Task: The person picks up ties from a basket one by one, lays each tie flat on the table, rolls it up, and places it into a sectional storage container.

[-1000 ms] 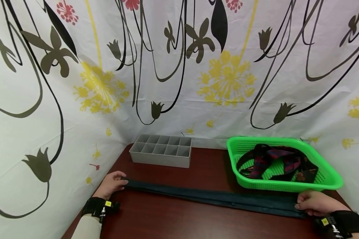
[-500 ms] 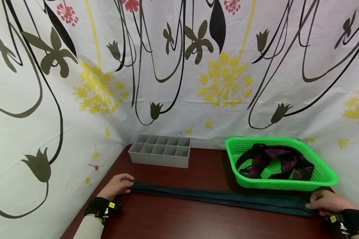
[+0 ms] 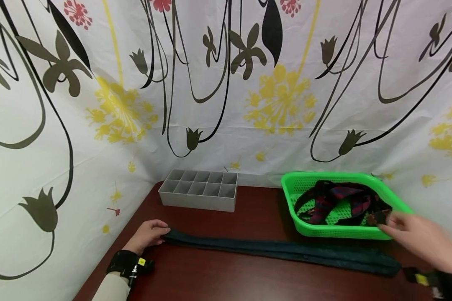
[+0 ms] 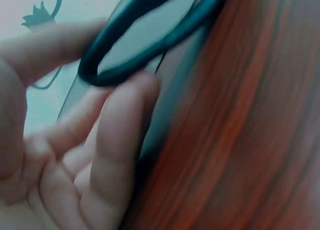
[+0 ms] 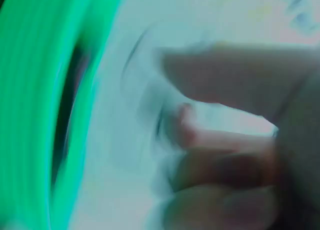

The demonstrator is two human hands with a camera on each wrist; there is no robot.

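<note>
A dark teal necktie lies folded double across the table, its broader end to the right. My left hand pinches its narrow left end. In the left wrist view, that end of the necktie forms a loop between thumb and finger of my left hand. My right hand, blurred, is raised off the necktie beside the front right of the green basket. Nothing shows between thumb and fingers of my right hand in the right wrist view.
Inside the basket lie dark patterned fabric strips with red and blue. A grey divided tray stands at the back left of the brown table. A flower-printed white curtain hangs behind and at the sides.
My right hand pulled the necktie's end rightward, then let go and rose toward the basket. My left hand moved slightly right with its end, still pinching it.
</note>
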